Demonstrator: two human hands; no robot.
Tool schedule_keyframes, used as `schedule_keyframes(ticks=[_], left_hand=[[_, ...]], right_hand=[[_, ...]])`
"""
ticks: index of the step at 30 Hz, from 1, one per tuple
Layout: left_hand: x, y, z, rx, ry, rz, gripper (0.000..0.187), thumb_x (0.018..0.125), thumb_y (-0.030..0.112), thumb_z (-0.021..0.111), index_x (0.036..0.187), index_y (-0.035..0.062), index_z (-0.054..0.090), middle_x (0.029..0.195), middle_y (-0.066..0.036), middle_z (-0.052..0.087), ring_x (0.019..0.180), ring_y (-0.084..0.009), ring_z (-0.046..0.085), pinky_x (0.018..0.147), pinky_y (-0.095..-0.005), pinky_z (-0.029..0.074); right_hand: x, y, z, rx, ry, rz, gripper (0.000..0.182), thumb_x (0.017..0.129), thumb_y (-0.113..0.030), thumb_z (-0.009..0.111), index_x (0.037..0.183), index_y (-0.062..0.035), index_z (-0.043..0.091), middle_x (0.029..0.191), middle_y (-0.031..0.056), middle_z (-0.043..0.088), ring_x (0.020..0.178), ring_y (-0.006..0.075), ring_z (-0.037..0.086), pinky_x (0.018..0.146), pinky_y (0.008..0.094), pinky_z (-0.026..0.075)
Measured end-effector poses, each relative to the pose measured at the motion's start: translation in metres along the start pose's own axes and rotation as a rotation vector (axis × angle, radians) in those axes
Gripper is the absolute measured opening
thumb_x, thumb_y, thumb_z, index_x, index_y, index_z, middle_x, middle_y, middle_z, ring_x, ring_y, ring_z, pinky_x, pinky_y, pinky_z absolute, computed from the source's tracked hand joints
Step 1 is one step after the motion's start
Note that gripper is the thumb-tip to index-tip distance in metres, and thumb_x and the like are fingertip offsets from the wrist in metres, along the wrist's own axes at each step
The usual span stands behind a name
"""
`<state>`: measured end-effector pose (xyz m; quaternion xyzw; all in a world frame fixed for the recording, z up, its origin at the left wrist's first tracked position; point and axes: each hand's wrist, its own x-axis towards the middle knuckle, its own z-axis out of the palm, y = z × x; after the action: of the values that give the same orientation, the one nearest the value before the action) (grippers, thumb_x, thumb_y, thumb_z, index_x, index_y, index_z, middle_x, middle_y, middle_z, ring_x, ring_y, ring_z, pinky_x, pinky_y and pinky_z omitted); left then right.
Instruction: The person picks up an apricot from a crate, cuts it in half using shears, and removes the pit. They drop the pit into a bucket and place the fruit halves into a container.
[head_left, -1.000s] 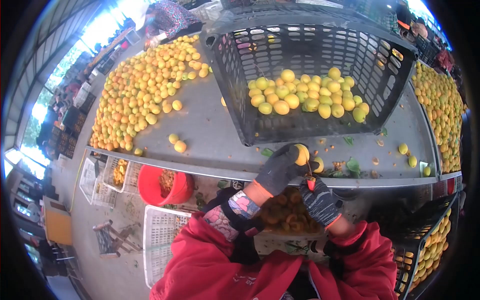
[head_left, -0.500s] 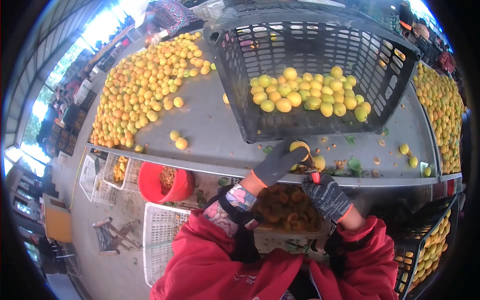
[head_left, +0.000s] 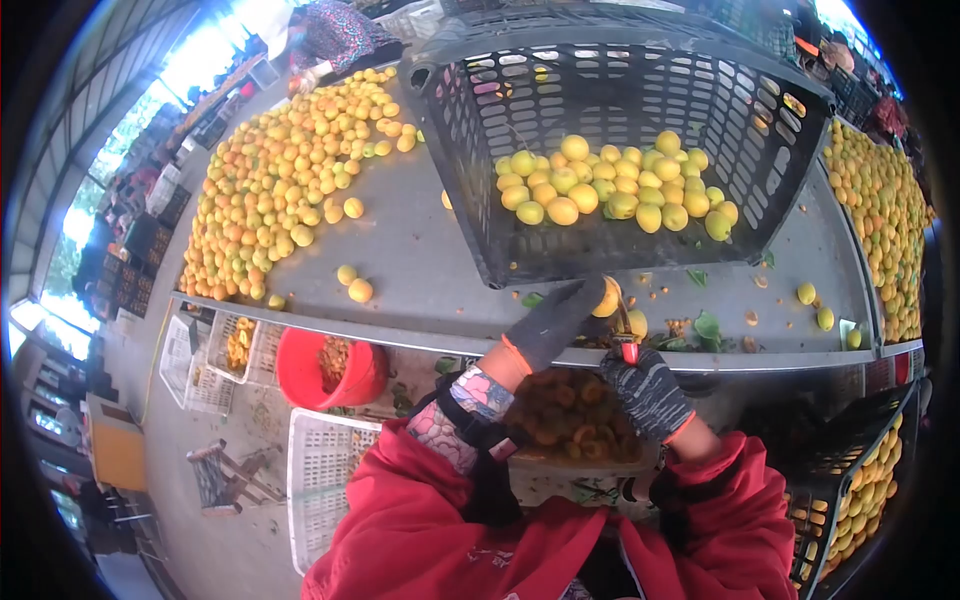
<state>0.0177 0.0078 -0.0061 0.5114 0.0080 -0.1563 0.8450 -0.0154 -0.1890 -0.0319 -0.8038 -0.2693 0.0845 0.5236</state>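
My left hand [head_left: 556, 318], in a dark glove with an orange cuff, is closed round a yellow apricot [head_left: 607, 298] at the table's front edge. In my right hand [head_left: 650, 395], gloved in mottled grey, is a small red-handled knife [head_left: 630, 352]. Its narrow, brown-stained blade points up beside the held apricot. Another apricot [head_left: 637, 323] lies just behind the blade. Beyond both hands, a black slatted crate [head_left: 530, 262] tipped on its side holds a pile of yellow apricots [head_left: 622, 182].
A large heap of apricots [head_left: 270, 190] covers the left of the metal table [head_left: 400, 240]. Leaves [head_left: 707, 326] and scraps lie along its front edge. Below stand a red bucket [head_left: 330, 385], a white basket [head_left: 315, 490] and a container of halved fruit [head_left: 575, 420]. A filled black crate [head_left: 825, 500] is at right.
My left hand has turned slightly, so the apricot stands more upright beside the knife blade. My right hand has shifted slightly downward, still gripping the knife.
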Motion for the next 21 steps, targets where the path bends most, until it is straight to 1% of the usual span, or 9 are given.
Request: schedule_keyframes(ticks=[1, 2, 5, 6, 8, 11, 14, 18, 21], left_hand=[[-0.003, 0.005, 0.002, 0.012, 0.046, -0.009, 0.035, 0.098, 0.028, 0.056, 0.12, 0.0004, 0.055, 0.109, -0.006, 0.061, 0.1, -0.0139, 0.061, 0.088, -0.0306, 0.051], [-0.005, 0.011, 0.004, 0.024, 0.093, -0.019, 0.035, 0.097, 0.027, 0.058, 0.119, 0.0003, 0.056, 0.107, -0.006, 0.061, 0.099, -0.013, 0.06, 0.087, -0.0305, 0.051], [-0.013, 0.03, 0.007, 0.533, -0.031, 0.105, 0.037, 0.096, 0.029, 0.059, 0.119, 0.0006, 0.056, 0.106, -0.006, 0.062, 0.098, -0.0149, 0.061, 0.087, -0.0307, 0.051], [-0.012, 0.027, 0.006, 0.551, -0.023, 0.148, 0.037, 0.097, 0.031, 0.058, 0.119, 0.0009, 0.055, 0.107, -0.007, 0.063, 0.099, -0.0155, 0.061, 0.087, -0.0312, 0.051], [-0.009, 0.015, 0.001, 0.584, -0.005, 0.233, 0.038, 0.098, 0.033, 0.055, 0.119, 0.0015, 0.055, 0.109, -0.008, 0.063, 0.1, -0.0167, 0.061, 0.089, -0.0321, 0.05], [-0.007, -0.006, 0.013, 0.15, -0.011, 0.099, 0.041, 0.102, 0.038, 0.046, 0.12, 0.0019, 0.053, 0.114, -0.011, 0.063, 0.102, -0.0173, 0.062, 0.092, -0.033, 0.049], [-0.006, -0.013, 0.026, -0.218, -0.102, 0.085, 0.048, 0.104, 0.045, 0.033, 0.12, 0.0023, 0.05, 0.116, -0.013, 0.063, 0.105, -0.018, 0.061, 0.095, -0.0335, 0.047], [-0.001, -0.018, 0.022, -0.207, -0.125, -0.028, 0.054, 0.104, 0.049, 0.026, 0.125, 0.0028, 0.046, 0.12, -0.016, 0.061, 0.109, -0.022, 0.061, 0.099, -0.0347, 0.045], [0.001, -0.015, 0.016, -0.143, -0.136, -0.065, 0.056, 0.104, 0.05, 0.025, 0.127, 0.0028, 0.045, 0.122, -0.016, 0.061, 0.112, -0.0216, 0.059, 0.101, -0.0353, 0.044]], right_hand=[[0.002, -0.001, -0.005, -0.071, -0.024, -0.061, 0.014, 0.09, -0.011, 0.058, 0.094, 0.002, 0.058, 0.078, 0.0157, 0.058, 0.071, 0.0291, 0.056, 0.066, 0.0392, 0.046], [0.002, -0.004, -0.01, -0.061, -0.061, -0.012, 0.014, 0.089, -0.011, 0.058, 0.093, 0.002, 0.059, 0.078, 0.0164, 0.058, 0.071, 0.0298, 0.057, 0.066, 0.0395, 0.046], [0.004, -0.018, -0.016, -0.013, -0.123, 0.184, 0.015, 0.089, -0.012, 0.058, 0.094, 0.0021, 0.059, 0.08, 0.0173, 0.059, 0.073, 0.0306, 0.058, 0.067, 0.0397, 0.046], [0.004, -0.02, -0.016, 0.005, -0.136, 0.258, 0.015, 0.089, -0.012, 0.058, 0.094, 0.0021, 0.059, 0.081, 0.0174, 0.06, 0.074, 0.0306, 0.059, 0.067, 0.0397, 0.046], [0.001, -0.013, -0.009, -0.015, -0.082, 0.15, 0.017, 0.089, -0.012, 0.059, 0.097, 0.0024, 0.059, 0.084, 0.0185, 0.062, 0.078, 0.0314, 0.06, 0.069, 0.0392, 0.047], [0.0, -0.026, 0.005, 0.087, 0.059, 0.157, 0.018, 0.089, -0.011, 0.058, 0.101, 0.0022, 0.061, 0.089, 0.0184, 0.062, 0.083, 0.0316, 0.061, 0.074, 0.0392, 0.048], [-0.002, -0.032, 0.022, 0.093, 0.208, 0.164, 0.019, 0.089, -0.009, 0.057, 0.104, 0.0027, 0.061, 0.093, 0.0189, 0.063, 0.086, 0.0327, 0.062, 0.077, 0.0402, 0.048], [0.0, -0.024, 0.029, 0.09, 0.285, 0.101, 0.021, 0.089, -0.008, 0.056, 0.107, 0.0038, 0.059, 0.093, 0.0199, 0.064, 0.088, 0.0332, 0.062, 0.078, 0.0405, 0.048], [0.002, 0.005, 0.03, 0.051, 0.2, 0.193, 0.02, 0.089, -0.007, 0.056, 0.106, 0.004, 0.059, 0.09, 0.0188, 0.065, 0.086, 0.0318, 0.063, 0.078, 0.0394, 0.049]])
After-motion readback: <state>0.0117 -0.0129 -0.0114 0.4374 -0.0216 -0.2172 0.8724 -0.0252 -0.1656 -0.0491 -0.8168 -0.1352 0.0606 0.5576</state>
